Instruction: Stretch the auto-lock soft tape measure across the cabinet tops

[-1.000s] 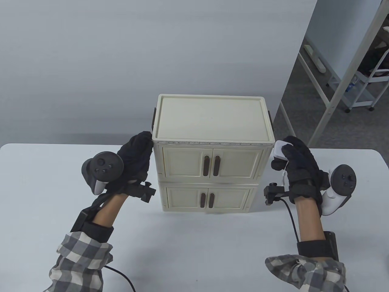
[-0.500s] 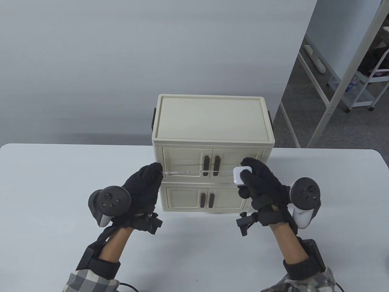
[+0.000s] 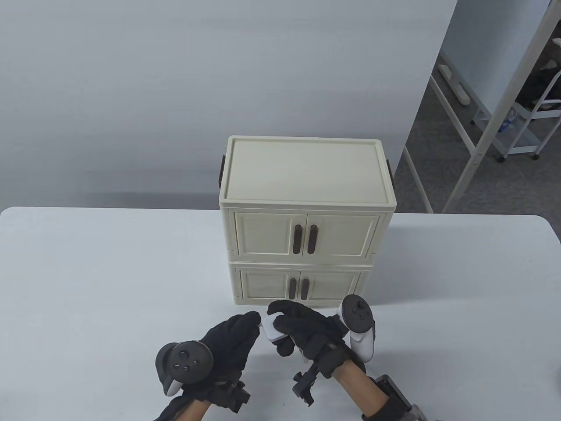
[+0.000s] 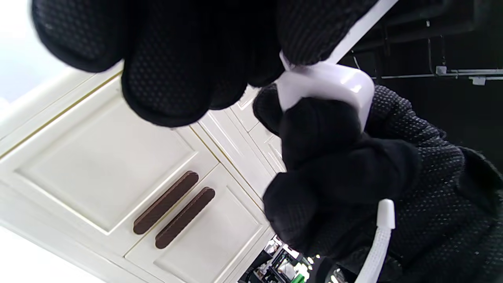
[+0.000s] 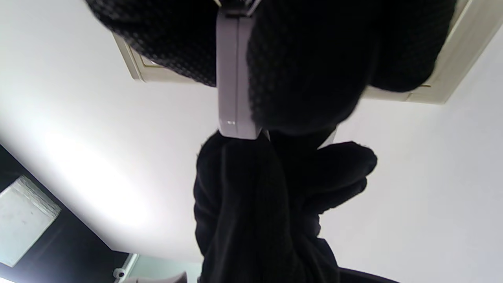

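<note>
A cream two-tier cabinet (image 3: 307,175) stands on the white table (image 3: 87,272). Both hands are low on the table in front of it, close together. My right hand (image 3: 302,326) grips the white tape measure case (image 3: 271,332). My left hand (image 3: 234,340) meets the case's left edge and pinches the tape's end tab there. No tape shows drawn out. In the left wrist view the case (image 4: 326,84) sits between my left fingers (image 4: 169,59) and my right hand (image 4: 346,169). In the right wrist view the case (image 5: 234,78) is edge-on under my right fingers (image 5: 310,59).
The cabinet's brown door handles (image 3: 304,239) face me, and they also show in the left wrist view (image 4: 173,210). The table's far edge ends behind the cabinet against a grey wall. A metal frame (image 3: 495,127) stands on the floor at the right.
Both hands came down from the cabinet's top front edge and drew together at the table front. The tape, stretched between them, has gone back into the case.
</note>
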`<state>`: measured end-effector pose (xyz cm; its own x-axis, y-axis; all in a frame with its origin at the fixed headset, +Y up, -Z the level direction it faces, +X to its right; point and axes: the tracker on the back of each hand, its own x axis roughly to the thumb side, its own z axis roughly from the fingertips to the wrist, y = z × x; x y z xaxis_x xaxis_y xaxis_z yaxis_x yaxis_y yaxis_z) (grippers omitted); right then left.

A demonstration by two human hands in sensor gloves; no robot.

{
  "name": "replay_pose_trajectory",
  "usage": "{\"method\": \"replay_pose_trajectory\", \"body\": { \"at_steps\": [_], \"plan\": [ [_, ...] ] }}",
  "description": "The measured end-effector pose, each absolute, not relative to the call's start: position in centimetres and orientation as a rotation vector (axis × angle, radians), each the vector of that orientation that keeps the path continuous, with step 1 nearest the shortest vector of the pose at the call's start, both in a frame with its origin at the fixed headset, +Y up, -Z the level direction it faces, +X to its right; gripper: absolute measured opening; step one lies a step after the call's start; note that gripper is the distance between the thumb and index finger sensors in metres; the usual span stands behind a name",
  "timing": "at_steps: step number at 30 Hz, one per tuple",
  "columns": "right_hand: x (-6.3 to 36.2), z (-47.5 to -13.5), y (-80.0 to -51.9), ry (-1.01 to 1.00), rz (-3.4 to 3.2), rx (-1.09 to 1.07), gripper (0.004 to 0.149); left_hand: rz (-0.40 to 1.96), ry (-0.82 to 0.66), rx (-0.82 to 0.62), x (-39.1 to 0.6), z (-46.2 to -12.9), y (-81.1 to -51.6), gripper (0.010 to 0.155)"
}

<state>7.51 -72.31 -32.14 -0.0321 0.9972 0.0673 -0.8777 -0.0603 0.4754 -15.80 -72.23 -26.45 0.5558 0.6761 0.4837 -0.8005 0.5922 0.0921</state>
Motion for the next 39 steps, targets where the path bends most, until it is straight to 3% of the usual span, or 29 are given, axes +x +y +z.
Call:
{"method": "replay_pose_trajectory", "body": {
  "at_steps": [8, 12, 17, 20, 26, 33, 35, 39],
  "plan": [
    [7.8, -33.0, -75.0, 0.437, 1.845, 0.498, 0.054, 0.799, -0.393, 0.269, -16.6, -26.3, -74.9, 0.045],
    [6.9, -34.8, -77.7, 0.678, 2.444, 0.612, 0.06, 0.708, -0.374, 0.217, -17.6, -26.5, -76.6, 0.044],
    [6.5, -34.9, -79.9, 0.79, 2.469, 0.562, 0.063, 0.729, -0.369, 0.147, -18.1, -27.0, -77.8, 0.044],
    [7.1, -34.8, -79.6, 0.728, 2.527, 0.541, 0.065, 0.723, -0.38, 0.126, -18.0, -27.3, -78.0, 0.044],
    [10.0, -33.3, -76.7, 0.882, 2.823, 0.511, 0.07, 0.655, -0.436, 0.145, -18.1, -27.4, -77.6, 0.045],
    [16.4, -30.4, -73.2, 0.515, 2.882, 0.353, 0.069, 0.664, -0.464, 0.182, -18.4, -27.3, -76.6, 0.045],
    [18.8, -28.9, -72.4, 0.293, 2.775, 0.359, 0.068, 0.67, -0.464, 0.199, -18.5, -27.1, -76.1, 0.045],
    [22.4, -25.9, -72.2, -0.178, 2.345, 0.684, 0.066, 0.692, -0.527, 0.32, -18.5, -26.2, -74.8, 0.046]
  ]
}}
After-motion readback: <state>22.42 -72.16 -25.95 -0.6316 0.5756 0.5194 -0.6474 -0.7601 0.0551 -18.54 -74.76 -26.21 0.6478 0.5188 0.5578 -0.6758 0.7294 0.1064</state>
